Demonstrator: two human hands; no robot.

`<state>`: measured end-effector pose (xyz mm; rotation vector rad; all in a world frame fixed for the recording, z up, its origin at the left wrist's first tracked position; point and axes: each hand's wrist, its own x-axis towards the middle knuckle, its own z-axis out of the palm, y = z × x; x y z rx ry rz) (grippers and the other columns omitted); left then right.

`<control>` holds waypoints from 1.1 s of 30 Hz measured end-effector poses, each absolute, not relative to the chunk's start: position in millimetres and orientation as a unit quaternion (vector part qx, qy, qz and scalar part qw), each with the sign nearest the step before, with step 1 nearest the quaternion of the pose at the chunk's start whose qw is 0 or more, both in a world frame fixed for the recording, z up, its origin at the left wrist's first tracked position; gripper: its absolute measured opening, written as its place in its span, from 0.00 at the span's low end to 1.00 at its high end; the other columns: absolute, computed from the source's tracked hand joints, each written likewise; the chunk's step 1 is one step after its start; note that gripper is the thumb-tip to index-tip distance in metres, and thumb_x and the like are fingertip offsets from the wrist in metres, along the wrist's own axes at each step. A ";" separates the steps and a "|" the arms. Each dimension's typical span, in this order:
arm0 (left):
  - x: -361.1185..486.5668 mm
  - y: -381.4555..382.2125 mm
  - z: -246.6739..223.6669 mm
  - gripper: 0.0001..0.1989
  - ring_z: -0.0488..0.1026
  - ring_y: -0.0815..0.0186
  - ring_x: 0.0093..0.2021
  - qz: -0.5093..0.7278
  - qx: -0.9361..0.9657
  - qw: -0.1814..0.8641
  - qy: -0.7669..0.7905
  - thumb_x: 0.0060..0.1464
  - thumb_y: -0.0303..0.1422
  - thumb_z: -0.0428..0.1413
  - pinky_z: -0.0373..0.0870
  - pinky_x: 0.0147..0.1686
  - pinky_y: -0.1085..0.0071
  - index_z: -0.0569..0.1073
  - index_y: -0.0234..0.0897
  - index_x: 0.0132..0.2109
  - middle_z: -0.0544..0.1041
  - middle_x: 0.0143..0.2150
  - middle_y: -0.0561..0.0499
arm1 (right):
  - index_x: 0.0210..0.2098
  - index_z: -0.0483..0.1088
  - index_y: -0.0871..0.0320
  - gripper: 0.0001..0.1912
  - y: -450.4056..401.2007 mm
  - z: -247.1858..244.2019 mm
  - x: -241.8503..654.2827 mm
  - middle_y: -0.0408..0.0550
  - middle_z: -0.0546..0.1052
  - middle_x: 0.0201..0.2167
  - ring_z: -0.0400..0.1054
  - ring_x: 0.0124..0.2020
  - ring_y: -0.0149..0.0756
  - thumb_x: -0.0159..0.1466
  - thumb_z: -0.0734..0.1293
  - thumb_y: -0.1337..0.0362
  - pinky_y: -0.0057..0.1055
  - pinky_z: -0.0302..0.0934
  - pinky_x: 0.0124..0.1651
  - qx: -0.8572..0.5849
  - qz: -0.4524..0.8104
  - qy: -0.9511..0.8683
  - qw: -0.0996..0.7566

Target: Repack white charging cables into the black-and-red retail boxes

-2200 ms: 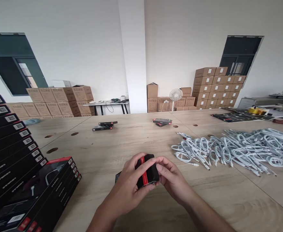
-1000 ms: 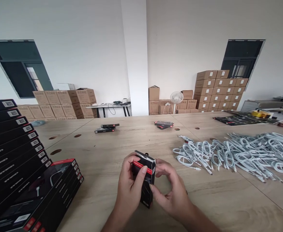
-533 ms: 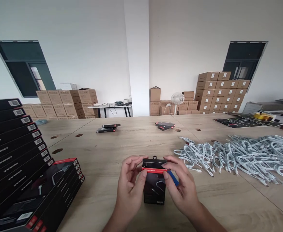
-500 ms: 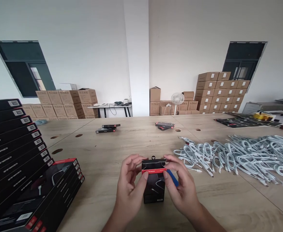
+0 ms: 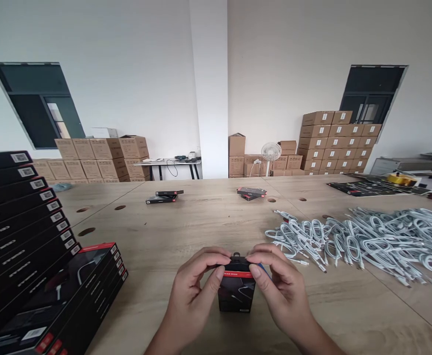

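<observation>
A black box (image 5: 236,292) with a red strip near its top and a cable picture on its front stands upright on the wooden table. Its top flap (image 5: 238,263) is folded nearly down, with a small black loop at the back. My left hand (image 5: 201,288) grips the top left corner, thumb on the front and fingers on the flap. At the top right corner my right hand (image 5: 280,286) holds the box the same way. Something blue shows partly behind the box, beside my right fingers.
Tall stacks of black boxes (image 5: 19,236) stand at the left. Many coiled white cables (image 5: 382,241) cover the right side. Small flat boxes (image 5: 164,197) lie farther back on the table (image 5: 145,246), and black printed sheets (image 5: 363,186) lie at the back right.
The top flap, raised and open before, is now folded down over the box. The fingers of both my hands have moved inward and down onto it.
</observation>
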<state>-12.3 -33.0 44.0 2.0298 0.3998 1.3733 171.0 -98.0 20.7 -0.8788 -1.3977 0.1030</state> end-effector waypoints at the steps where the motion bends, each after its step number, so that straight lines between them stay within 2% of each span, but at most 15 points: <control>1: -12.9 -33.0 43.9 0.10 0.78 0.62 0.48 0.521 0.777 0.319 0.151 0.64 0.28 0.55 0.74 0.48 0.68 0.80 0.45 0.45 0.81 0.46 0.47 | 0.43 0.77 0.50 0.09 -98.5 21.2 171.6 0.48 0.76 0.41 0.73 0.44 0.38 0.68 0.67 0.68 0.33 0.69 0.46 -0.387 0.057 -0.623 0.677; 9: -14.5 -27.7 38.4 0.10 0.78 0.61 0.48 0.520 0.784 0.307 0.141 0.63 0.27 0.55 0.74 0.48 0.67 0.80 0.45 0.43 0.80 0.47 0.47 | 0.45 0.78 0.48 0.09 -99.7 26.0 184.9 0.47 0.77 0.45 0.73 0.49 0.38 0.69 0.67 0.67 0.33 0.67 0.50 -0.366 0.120 -0.671 0.633; 17: -16.4 -29.6 38.6 0.09 0.77 0.60 0.49 0.505 0.769 0.357 0.161 0.66 0.32 0.53 0.72 0.49 0.68 0.80 0.44 0.43 0.80 0.46 0.46 | 0.43 0.77 0.49 0.07 -104.0 32.1 185.8 0.47 0.77 0.41 0.73 0.45 0.37 0.70 0.66 0.65 0.33 0.67 0.47 -0.378 0.140 -0.671 0.623; 23: -18.2 -29.2 39.3 0.10 0.77 0.58 0.49 0.485 0.783 0.356 0.157 0.66 0.33 0.52 0.72 0.49 0.66 0.80 0.43 0.42 0.80 0.47 0.45 | 0.45 0.77 0.48 0.08 -108.1 35.7 196.4 0.49 0.77 0.45 0.73 0.47 0.40 0.71 0.66 0.64 0.37 0.68 0.50 -0.386 0.134 -0.710 0.573; 33: -25.0 -23.1 40.2 0.11 0.76 0.60 0.52 0.458 0.799 0.358 0.155 0.67 0.33 0.51 0.71 0.52 0.66 0.78 0.44 0.45 0.79 0.49 0.46 | 0.45 0.77 0.49 0.08 -106.1 35.0 189.6 0.48 0.78 0.43 0.74 0.45 0.38 0.71 0.64 0.63 0.33 0.69 0.47 -0.386 0.125 -0.699 0.589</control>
